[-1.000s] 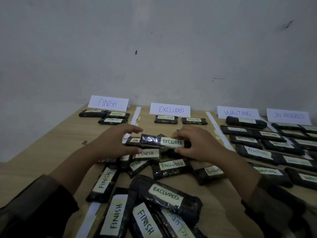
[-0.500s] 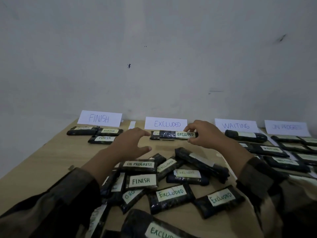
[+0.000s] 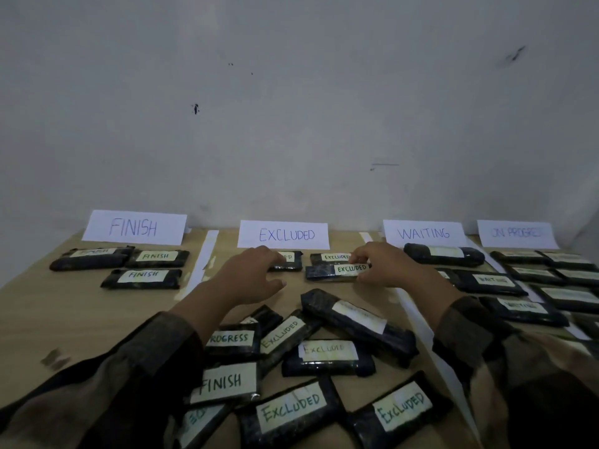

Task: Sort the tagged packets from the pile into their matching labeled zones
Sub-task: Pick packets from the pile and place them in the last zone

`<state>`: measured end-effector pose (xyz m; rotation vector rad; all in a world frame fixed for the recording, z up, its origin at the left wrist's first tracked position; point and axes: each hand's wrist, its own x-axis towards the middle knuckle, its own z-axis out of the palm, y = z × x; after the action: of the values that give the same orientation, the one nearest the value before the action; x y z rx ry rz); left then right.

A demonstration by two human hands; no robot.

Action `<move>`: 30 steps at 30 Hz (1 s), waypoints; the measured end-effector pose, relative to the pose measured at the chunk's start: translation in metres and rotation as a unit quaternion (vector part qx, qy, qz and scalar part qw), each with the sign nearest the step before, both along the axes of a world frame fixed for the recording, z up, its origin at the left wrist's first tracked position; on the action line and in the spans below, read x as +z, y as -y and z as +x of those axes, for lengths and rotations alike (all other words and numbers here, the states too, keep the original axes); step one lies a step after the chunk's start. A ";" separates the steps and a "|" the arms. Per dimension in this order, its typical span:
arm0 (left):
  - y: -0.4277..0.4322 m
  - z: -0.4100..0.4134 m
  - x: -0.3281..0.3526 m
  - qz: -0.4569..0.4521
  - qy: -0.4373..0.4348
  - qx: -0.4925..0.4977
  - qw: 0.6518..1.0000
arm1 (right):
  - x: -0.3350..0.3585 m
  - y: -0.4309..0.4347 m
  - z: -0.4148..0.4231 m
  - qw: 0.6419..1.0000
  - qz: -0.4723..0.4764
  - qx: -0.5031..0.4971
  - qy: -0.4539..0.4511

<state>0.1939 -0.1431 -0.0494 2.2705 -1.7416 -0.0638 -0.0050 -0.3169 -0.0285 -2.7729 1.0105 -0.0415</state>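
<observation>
A dark packet tagged EXCLUDED [image 3: 327, 272] lies on the table in the EXCLUDED zone, just in front of another EXCLUDED packet [image 3: 329, 257]. My right hand [image 3: 384, 265] pinches its right end between thumb and fingers. My left hand [image 3: 251, 275] hovers with fingers spread, empty, partly covering a third EXCLUDED packet [image 3: 288, 261]. The white EXCLUDED zone card [image 3: 285, 234] stands against the wall behind them. The pile of tagged packets [image 3: 308, 354] lies near me, between my forearms.
FINISH card [image 3: 134, 227] with three packets [image 3: 142, 278] at left. WAITING card [image 3: 423, 233] and ON PROGRESS card [image 3: 517, 233] with rows of packets [image 3: 492, 281] at right. White tape strips [image 3: 202, 260] divide the zones. The wall rises right behind the cards.
Both hands carried the EXCLUDED packet from above the pile forward to the EXCLUDED zone. It now rests on the table; my left hand has let go and my right still holds its end.
</observation>
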 end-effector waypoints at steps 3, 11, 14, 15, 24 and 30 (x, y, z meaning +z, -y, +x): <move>0.008 0.000 -0.005 0.008 0.002 -0.004 1.000 | -0.005 0.004 0.000 1.000 0.015 0.001 0.002; 0.005 -0.003 -0.008 0.022 -0.005 -0.002 1.000 | -0.007 0.007 0.001 1.000 -0.006 0.007 -0.028; 0.000 -0.006 -0.007 0.020 -0.010 -0.003 1.000 | -0.005 0.002 0.000 0.998 -0.049 0.012 -0.040; -0.002 -0.007 -0.005 0.017 -0.011 -0.003 1.000 | -0.004 -0.001 -0.001 0.997 -0.061 0.012 -0.036; -0.044 -0.024 0.018 -0.047 -0.039 -0.019 0.998 | 0.020 -0.077 -0.009 0.991 -0.065 0.078 0.092; -0.095 -0.037 0.024 -0.039 -0.060 -0.020 0.997 | 0.013 -0.140 -0.017 0.978 -0.047 0.163 0.122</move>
<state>0.1568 -0.0485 -0.0256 2.1313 -1.6969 -0.1344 -0.0217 -0.1773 -0.0156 -2.8875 0.5002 -0.3820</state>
